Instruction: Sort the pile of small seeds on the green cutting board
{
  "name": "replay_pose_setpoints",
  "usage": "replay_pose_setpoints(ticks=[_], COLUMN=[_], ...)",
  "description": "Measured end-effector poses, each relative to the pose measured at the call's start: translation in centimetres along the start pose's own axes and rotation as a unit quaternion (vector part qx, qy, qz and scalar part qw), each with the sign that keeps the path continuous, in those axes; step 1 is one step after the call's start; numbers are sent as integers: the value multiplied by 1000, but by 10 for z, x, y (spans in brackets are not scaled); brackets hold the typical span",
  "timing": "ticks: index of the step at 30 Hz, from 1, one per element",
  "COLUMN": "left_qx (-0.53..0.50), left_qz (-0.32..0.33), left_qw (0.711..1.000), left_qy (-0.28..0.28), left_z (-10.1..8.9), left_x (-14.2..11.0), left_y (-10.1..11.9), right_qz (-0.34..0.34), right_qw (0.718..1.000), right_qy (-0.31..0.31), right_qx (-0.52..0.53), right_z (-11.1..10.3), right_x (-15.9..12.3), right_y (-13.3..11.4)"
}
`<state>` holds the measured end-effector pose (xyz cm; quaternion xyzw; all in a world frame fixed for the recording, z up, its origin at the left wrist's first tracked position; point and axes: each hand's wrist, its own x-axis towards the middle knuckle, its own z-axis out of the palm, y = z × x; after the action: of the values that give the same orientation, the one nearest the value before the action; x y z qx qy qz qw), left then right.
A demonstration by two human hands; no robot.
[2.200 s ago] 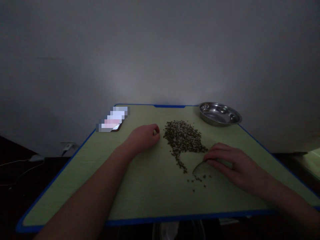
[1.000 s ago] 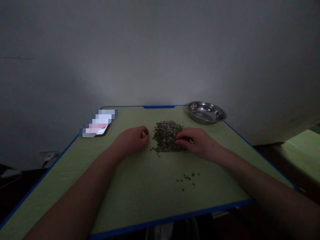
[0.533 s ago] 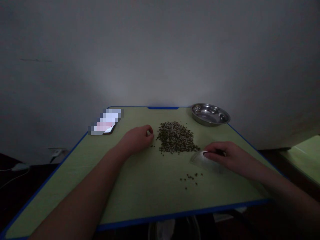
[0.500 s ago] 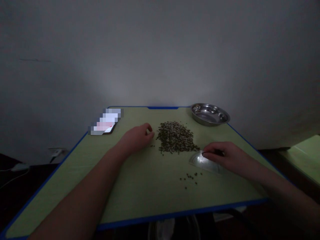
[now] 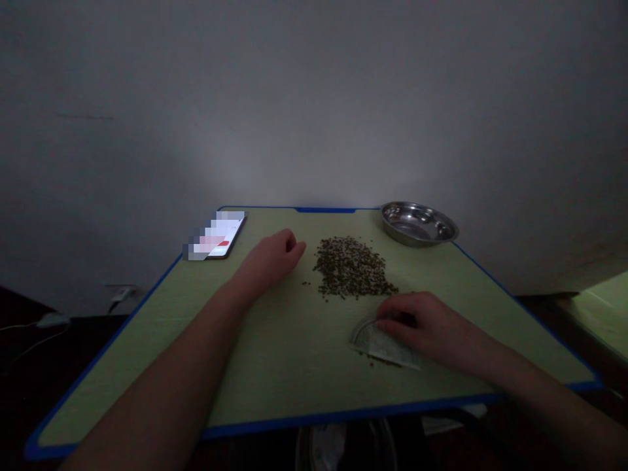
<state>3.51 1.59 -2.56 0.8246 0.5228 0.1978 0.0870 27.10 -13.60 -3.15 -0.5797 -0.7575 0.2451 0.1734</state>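
Note:
A clear half-round protractor [image 5: 385, 345] is pinched by its curved upper side between the thumb and fingers of my right hand [image 5: 424, 324]. It is held low over the table, its straight edge facing me. A few loose small dark beans [image 5: 371, 362] show along and under that edge. Just beyond, a flat heap of greenish-brown beans [image 5: 350, 268] is spread on the table. My left hand [image 5: 272, 257] rests to the left of the heap, apart from it, with its fingers curled in a loose fist and nothing visible in them.
A shallow steel bowl [image 5: 417, 226] stands at the table's back right corner. A lit phone [image 5: 230, 239] lies at the back left. The pale green table [image 5: 275, 373] has a blue rim and stands against a grey wall [image 5: 314, 118].
My right hand has brought the protractor nearer to me and leftward, over the small group of loose beans. My left hand's fingers have curled in more. The view has shifted slightly.

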Motion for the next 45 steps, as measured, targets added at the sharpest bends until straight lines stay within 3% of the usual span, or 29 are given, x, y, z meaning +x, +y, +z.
replay_pose_setpoints(ticks=[27, 40, 45], left_qx=[-27, -30, -33], left_qz=[10, 16, 16], left_qw=[1000, 999, 999], left_qy=[-7, -9, -9], left_z=[3, 4, 4], left_x=[-2, -1, -1], left_y=[3, 3, 1], right_qz=[-8, -4, -2], right_qw=[998, 998, 1000], right_qy=[-67, -66, -12], right_qx=[-5, 11, 24], right_z=[15, 17, 0], right_x=[-10, -25, -32], right_y=[-22, -34, -29])
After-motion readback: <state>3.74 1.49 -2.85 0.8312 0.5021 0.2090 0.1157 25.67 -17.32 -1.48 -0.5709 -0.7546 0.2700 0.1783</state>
